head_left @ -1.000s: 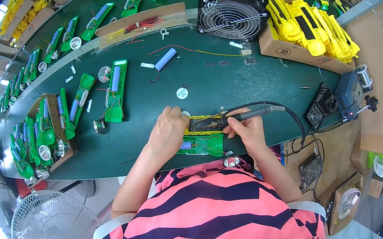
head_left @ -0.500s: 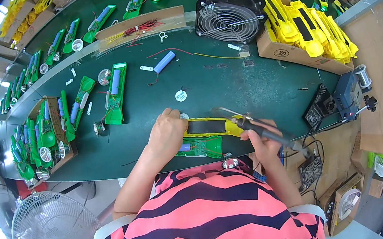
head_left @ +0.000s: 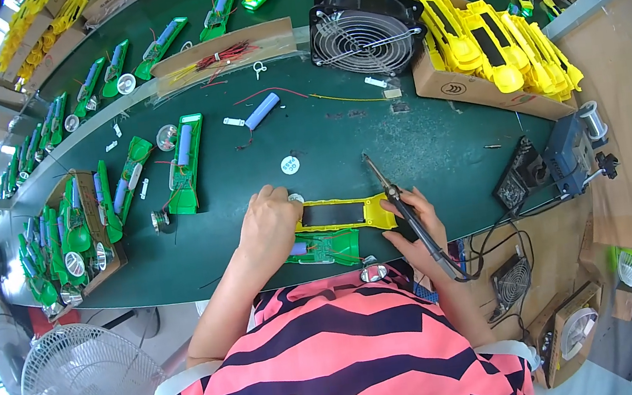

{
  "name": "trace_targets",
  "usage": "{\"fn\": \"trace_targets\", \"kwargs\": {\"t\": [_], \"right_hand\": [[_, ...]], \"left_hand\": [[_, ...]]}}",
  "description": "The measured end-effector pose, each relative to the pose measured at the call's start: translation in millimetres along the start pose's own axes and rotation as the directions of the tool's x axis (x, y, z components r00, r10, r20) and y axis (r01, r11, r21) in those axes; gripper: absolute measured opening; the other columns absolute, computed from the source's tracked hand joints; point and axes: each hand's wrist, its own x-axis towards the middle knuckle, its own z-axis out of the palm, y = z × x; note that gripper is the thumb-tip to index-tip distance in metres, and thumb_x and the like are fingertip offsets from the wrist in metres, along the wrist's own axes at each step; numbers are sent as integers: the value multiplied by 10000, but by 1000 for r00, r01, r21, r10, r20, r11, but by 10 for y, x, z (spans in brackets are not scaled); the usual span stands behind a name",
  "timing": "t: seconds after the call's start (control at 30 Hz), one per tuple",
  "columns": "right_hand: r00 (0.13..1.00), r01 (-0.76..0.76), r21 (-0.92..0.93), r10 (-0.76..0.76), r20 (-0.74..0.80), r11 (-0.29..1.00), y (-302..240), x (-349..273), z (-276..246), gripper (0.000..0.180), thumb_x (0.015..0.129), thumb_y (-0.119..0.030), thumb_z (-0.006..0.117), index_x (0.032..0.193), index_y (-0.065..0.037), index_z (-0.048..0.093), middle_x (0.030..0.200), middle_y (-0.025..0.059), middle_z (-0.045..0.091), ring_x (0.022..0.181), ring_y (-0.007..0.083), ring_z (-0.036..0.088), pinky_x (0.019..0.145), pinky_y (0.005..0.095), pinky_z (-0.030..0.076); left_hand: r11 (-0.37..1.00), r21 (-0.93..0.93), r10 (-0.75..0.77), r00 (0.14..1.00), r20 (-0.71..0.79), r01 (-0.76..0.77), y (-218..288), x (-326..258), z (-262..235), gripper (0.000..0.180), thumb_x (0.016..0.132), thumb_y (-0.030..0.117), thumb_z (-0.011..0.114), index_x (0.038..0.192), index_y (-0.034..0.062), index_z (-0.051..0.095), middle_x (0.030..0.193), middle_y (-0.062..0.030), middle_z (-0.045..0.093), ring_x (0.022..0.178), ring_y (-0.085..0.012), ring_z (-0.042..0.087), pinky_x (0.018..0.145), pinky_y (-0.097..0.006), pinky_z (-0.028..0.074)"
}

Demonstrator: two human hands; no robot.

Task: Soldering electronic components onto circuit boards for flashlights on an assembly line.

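My left hand (head_left: 267, 222) is closed on the left end of a yellow plastic casing (head_left: 377, 213) with a dark panel in it. In my right hand (head_left: 419, 225) is a soldering iron (head_left: 429, 242), its tip pointing up and away, above the bench and apart from the casing. The thumb and fingers of that hand are beside the casing's right end. Just below, near the bench edge, lies a green casing half (head_left: 331, 248) with a circuit board, wires and a blue battery cell, and a round reflector lamp (head_left: 373, 273) beside it.
A carton of yellow casings (head_left: 490, 88) stands at the back right, next to a black fan (head_left: 367, 33). At right is a soldering station (head_left: 569, 155) with its stand. Green assemblies (head_left: 70, 232) crowd a box at left. A loose battery (head_left: 263, 111) lies mid-bench.
The soldering iron has swung from pointing left over the yellow casing to pointing up and away from it. My left hand still grips the casing; the whole view has shifted slightly.
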Motion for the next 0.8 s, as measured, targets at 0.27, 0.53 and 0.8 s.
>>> {"fn": "trace_targets", "kwargs": {"t": [0.27,0.53,0.8], "right_hand": [[999,-7,-3,7,-37,1000,39,9,6,535,644,-18,694,1096,-51,410,1018,65,617,943,241,579,1014,446,274],[1000,9,31,-9,-11,999,-42,65,6,557,656,43,665,1127,-62,387,1049,61,596,1016,267,533,1019,439,274],[998,-63,81,64,-13,995,-32,152,96,465,647,6,689,1081,-73,541,1069,86,535,1015,223,520,858,289,420]], "left_hand": [[957,-267,22,948,-318,-111,202,38,-204,97,606,91,669,701,75,659,711,-55,486,709,-232,485,629,-340,386],[952,-85,267,934,-239,-294,447,-136,221,144,625,69,538,757,35,585,750,-63,489,740,-215,499,647,-322,408],[941,-181,192,893,-406,-285,397,-144,354,258,615,34,545,872,14,564,813,-92,545,686,-237,542,583,-326,444]]}}
